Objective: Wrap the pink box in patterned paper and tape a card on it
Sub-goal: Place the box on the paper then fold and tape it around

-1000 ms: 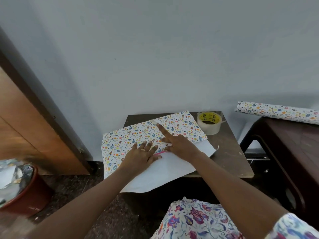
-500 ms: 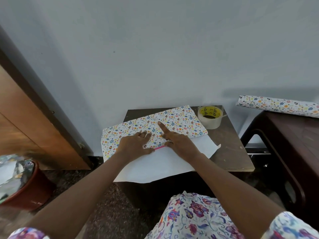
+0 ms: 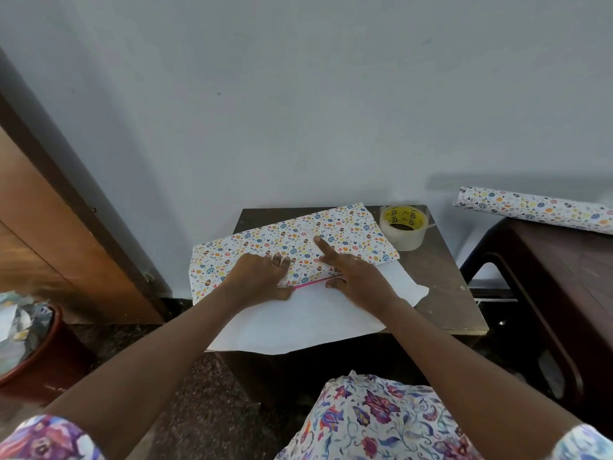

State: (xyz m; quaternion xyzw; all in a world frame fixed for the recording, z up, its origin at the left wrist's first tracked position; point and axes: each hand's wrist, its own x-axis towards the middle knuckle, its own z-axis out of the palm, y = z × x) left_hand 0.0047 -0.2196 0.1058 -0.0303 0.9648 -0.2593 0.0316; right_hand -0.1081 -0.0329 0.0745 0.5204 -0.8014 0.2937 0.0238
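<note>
Pinning: the left hand point(image 3: 262, 277) lay on the folded flap of the patterned paper point(image 3: 351, 234), fingers bent and thumb at the flap's near edge. Whether it pinched that edge or only pressed on it could not be told.
Creasing: the right hand point(image 3: 356, 277) held nothing and pressed one straight index finger on the flap, judged to keep the paper tight.
Hands: they were side by side on the flap, not touching.
Pink box point(image 3: 315, 283): it sat under the flap on the tabletop point(image 3: 441, 293), with only a thin pink edge showing between the hands.
Near half of sheet: the white underside point(image 3: 308, 320) lay face up and overhung the tabletop's near edge, judged ready for the second fold.
Tape roll point(image 3: 403, 227): it stood just beside the flap's right corner, near the right hand.
Spare roll point(image 3: 534, 209): it lay well apart on the side table point(image 3: 564, 260).
Card: none was visible.
</note>
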